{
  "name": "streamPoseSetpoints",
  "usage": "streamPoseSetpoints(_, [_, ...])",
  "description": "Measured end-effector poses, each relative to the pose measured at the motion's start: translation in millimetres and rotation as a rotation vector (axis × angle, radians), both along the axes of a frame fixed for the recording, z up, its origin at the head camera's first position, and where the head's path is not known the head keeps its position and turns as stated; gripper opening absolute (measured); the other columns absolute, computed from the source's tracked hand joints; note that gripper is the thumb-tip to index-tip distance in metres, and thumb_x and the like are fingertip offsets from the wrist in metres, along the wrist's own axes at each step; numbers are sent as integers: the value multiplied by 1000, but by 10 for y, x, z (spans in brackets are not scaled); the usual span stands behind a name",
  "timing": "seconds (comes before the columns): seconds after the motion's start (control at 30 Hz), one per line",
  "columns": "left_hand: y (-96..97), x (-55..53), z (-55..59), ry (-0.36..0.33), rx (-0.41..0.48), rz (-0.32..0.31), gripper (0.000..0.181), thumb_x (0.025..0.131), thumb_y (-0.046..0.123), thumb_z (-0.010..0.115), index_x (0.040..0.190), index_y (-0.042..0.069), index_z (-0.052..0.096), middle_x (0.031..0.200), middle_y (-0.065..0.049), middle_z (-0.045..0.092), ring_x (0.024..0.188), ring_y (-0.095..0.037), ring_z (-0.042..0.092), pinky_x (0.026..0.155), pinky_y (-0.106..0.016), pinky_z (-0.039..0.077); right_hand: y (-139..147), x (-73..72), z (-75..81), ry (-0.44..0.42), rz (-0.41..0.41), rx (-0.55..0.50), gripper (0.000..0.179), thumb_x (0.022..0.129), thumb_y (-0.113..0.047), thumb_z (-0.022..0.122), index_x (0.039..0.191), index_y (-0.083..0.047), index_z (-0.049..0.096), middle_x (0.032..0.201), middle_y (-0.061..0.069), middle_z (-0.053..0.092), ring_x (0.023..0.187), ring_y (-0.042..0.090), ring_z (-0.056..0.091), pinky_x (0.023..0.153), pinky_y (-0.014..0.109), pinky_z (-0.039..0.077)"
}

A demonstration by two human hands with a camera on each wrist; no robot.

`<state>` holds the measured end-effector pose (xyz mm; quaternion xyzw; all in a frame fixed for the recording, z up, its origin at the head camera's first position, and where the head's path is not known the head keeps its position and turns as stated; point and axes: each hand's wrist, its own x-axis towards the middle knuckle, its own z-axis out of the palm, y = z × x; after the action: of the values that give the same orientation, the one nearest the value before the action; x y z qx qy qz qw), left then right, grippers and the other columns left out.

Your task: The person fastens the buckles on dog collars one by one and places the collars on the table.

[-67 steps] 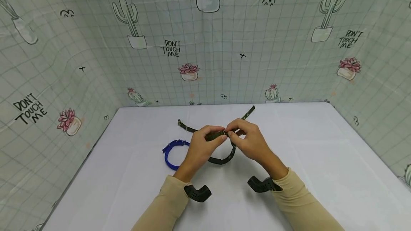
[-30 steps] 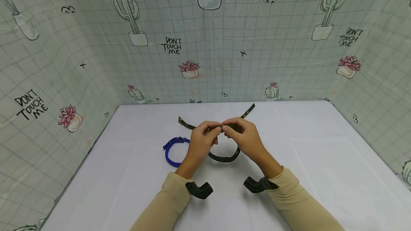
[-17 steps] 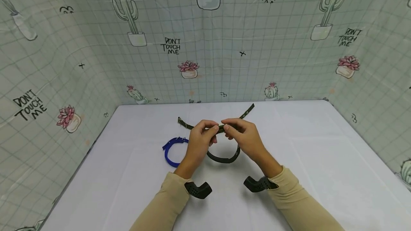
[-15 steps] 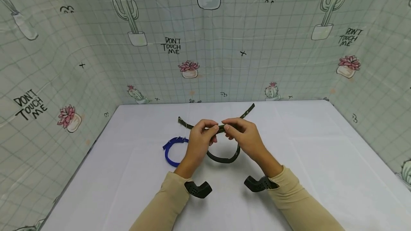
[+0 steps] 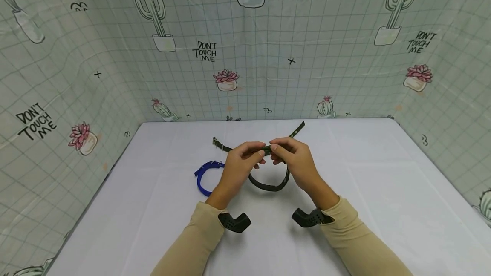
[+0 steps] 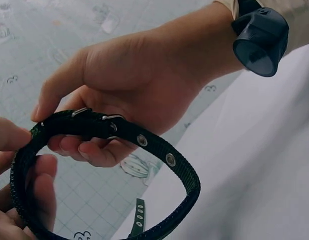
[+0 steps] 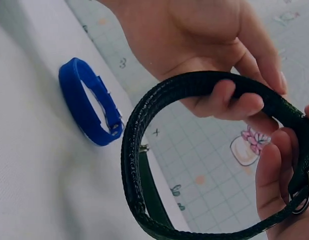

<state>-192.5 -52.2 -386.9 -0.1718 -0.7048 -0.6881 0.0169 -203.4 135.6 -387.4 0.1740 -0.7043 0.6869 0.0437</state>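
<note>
A dark green pet collar (image 5: 270,188), buckled into a loop, hangs between both hands. My left hand (image 5: 238,166) pinches its upper side between thumb and fingers. Close beside it, my right hand (image 5: 302,162) pinches the same stretch of band, with a small gap between the fingertips. In the left wrist view the buckle (image 6: 113,119) and a keeper (image 6: 82,112) show near the right hand's fingers, with metal eyelets along the band. The right wrist view shows the band's inner face (image 7: 132,150) and a metal ring (image 7: 308,192).
A blue collar (image 5: 199,182), fastened in a loop, lies on the white table (image 5: 383,199) left of the left hand, which partly covers it. Behind the hands a second dark green collar (image 5: 221,145) lies unfastened, its middle hidden. A patterned cloth (image 5: 268,88) rises behind the table.
Earlier the metal fitting was between the fingertips; the hands have since shifted along the band and its loop has turned. Just now the fingertips have drawn slightly apart, the right hand moving a little right.
</note>
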Motion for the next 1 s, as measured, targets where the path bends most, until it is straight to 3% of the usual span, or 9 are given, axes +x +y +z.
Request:
streamPoseSetpoints(0.17, [-21, 6, -6, -5, -68, -4, 38, 97, 13, 68, 133, 3, 62, 121, -9, 66, 101, -21, 69, 88, -31, 55, 5, -10, -22, -29, 8, -37, 36, 100, -18, 65, 119, 11, 62, 102, 26, 63, 83, 20, 66, 76, 32, 58])
streamPoseSetpoints(0.33, [-25, 2, 0, 5, -110, 28, 35, 97, 15, 68, 131, 6, 64, 116, -8, 69, 96, -21, 69, 81, -31, 58, 0, -18, -38, -45, 17, -48, 33, 101, -20, 64, 121, 6, 64, 105, 24, 64, 84, 22, 65, 76, 33, 58])
streamPoseSetpoints(0.53, [-40, -3, 27, 29, -127, 105, 26, 97, 20, 69, 121, 11, 69, 104, -8, 71, 87, -20, 69, 70, -33, 59, -6, -18, -22, -84, 33, -47, 32, 104, -19, 55, 125, 4, 63, 104, 24, 66, 87, 25, 66, 76, 35, 58])
streamPoseSetpoints(0.67, [-64, -10, 37, 43, -194, 202, 22, 96, 23, 70, 115, 11, 72, 97, -3, 73, 82, -16, 69, 69, -33, 57, -1, -13, -8, -107, 53, -35, 32, 104, -18, 54, 125, 4, 62, 105, 28, 64, 87, 26, 66, 75, 37, 59])
streamPoseSetpoints(0.8, [-89, -18, 40, 73, -351, 317, 19, 95, 29, 70, 109, 17, 74, 89, 6, 72, 79, -11, 66, 66, -33, 50, 11, -29, -14, -123, 72, 30, 33, 103, -21, 57, 126, 2, 62, 110, 28, 65, 90, 28, 67, 75, 38, 58])
streamPoseSetpoints(1.0, [-146, -43, 34, 119, -530, 423, 18, 94, 34, 70, 107, 22, 75, 92, 7, 73, 75, -12, 62, 64, -34, 44, 35, -61, -52, -120, 22, 261, 36, 102, -27, 60, 131, -6, 63, 108, 16, 69, 88, 27, 66, 65, 35, 56])
